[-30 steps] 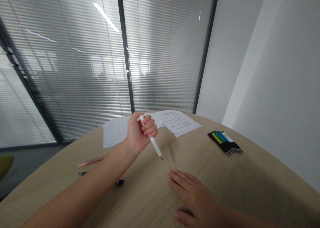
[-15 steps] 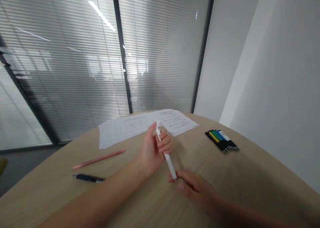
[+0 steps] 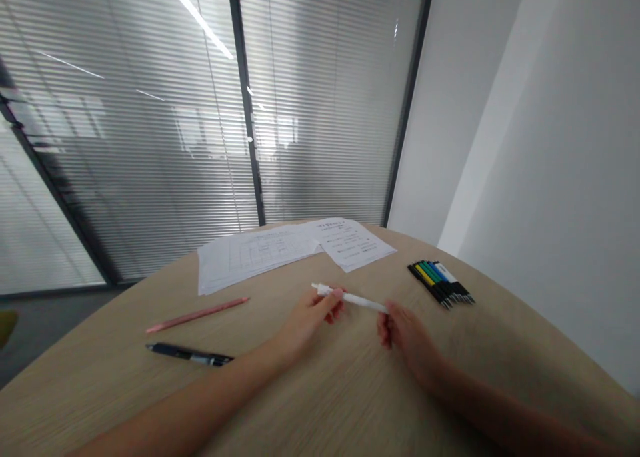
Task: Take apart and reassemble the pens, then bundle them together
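A white pen point(image 3: 363, 301) is held slantwise just above the table between both hands. My left hand point(image 3: 320, 310) pinches it near its clicker end, which points left. The other end is between the closed fingers of my right hand point(image 3: 404, 330), so its tip is hidden. Left of my left hand, a red pencil point(image 3: 197, 315) lies on the table, and nearer to me rests a dark pen point(image 3: 187, 354), whose right end meets the edge of my left forearm.
Several pens point(image 3: 440, 283) with green, yellow, blue, white and black parts lie side by side at the right. Printed paper sheets point(image 3: 265, 253) spread along the far side of the wooden table point(image 3: 310, 403). Behind stands a glass partition with blinds point(image 3: 320, 110); a white wall point(image 3: 560, 210) borders the right.
The white pen has swung from steep to nearly level. My left hand has turned and lowered with it, while my right hand has risen and now grips its right end.
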Demonstrator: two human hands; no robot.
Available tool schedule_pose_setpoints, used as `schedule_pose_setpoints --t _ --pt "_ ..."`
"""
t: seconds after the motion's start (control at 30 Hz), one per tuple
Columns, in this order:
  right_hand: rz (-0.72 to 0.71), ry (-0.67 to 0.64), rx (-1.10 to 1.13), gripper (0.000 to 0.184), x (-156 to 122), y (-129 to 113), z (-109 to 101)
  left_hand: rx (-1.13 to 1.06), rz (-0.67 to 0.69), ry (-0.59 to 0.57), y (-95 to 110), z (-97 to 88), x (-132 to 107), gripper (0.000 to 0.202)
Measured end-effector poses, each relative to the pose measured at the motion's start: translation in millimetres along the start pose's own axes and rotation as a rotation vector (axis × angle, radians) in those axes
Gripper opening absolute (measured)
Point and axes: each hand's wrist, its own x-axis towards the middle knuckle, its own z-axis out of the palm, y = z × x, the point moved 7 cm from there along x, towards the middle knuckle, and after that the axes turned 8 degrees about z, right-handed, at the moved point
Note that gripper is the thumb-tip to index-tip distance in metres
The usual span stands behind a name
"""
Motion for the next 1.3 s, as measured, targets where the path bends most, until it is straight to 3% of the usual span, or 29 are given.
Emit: schedule_pose_setpoints --t 0.1,0.23,0.37,0.67,0.8,0.97,1.13,1.3 --pt "0.089 0.021 0.038 0.047 5.3 4.0 -6.8 0.150 -0.021 -0.104 2.9 -1.3 -15.8 0.013" --pt "0.063 -0.009 -0.091 0.047 3.0 2.2 -3.9 0.262 -0.025 -0.072 6.1 -13.7 -33.2 0.007" --pt "-0.014 -0.019 -0.261 0.042 -2.2 -3.2 -0.6 0.170 -0.107 0.026 -4.2 -25.1 -39.6 0.006" --pt "-0.176 0.044 -0.438 0.032 -16.5 -25.1 0.7 0.019 -0.174 -0.044 -6.9 -22.1 -38.4 0.023" --pt "-0.223 0.042 -0.407 0.025 -19.1 -28.5 1.6 -0.006 -0.199 0.009 -10.7 -26.2 -37.7 0.028" --pt "-0.183 -0.056 -0.269 0.021 -10.1 -20.7 5.2 0.002 -0.163 0.047 -10.5 -27.3 -37.5 0.026" --pt "-0.105 -0.163 -0.213 0.035 -2.9 -6.4 10.1 0.082 -0.143 0.019 -8.4 -23.5 -39.1 0.023" --pt "-0.013 -0.132 -0.250 0.050 -4.2 0.0 6.9 0.142 -0.133 -0.016 -11.0 -22.2 -39.3 0.023"
